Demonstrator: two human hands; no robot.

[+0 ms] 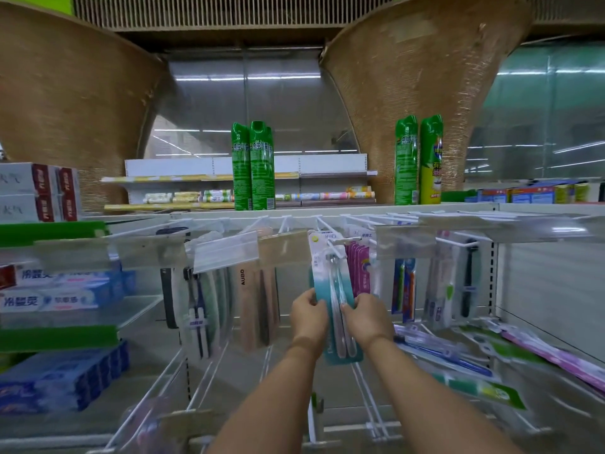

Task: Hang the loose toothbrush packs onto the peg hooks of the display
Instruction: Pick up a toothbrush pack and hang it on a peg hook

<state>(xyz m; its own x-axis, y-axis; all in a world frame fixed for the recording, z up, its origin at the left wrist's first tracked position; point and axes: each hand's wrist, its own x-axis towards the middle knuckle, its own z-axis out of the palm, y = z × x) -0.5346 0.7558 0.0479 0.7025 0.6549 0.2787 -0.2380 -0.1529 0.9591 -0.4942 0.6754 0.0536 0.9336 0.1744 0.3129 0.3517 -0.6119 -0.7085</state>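
Display (pixel 540 290): white metal shelving with a perforated back panel and a flat top ledge.
Toothpaste boxes (pixel 55 299): rectangular blue-and-white card cartons, stacked on a clear shelf (pixel 137 309) at the left.
Spray cans (pixel 253 165): tall green cylinders, glossy, upright on the top ledge.
Hanging packs (pixel 252 299): flat card-and-blister toothbrush packs in rows under clear plastic label strips (pixel 226 253).
Loose toothbrush packs (pixel 458 355): long, flat, shiny, lying overlapped and slanted on the lower right of the display.
Held toothbrush pack (pixel 330 283): white fading to teal card with a clear blister over pale brushes, upright at centre, its top at the tip of a peg hook (pixel 335 249); whether the hole is threaded cannot be told.
Left hand (pixel 309 317): fingers curled round the pack's left edge.
Right hand (pixel 366 317): fingers curled round its right edge.
Peg hook: thin white wire, straight.
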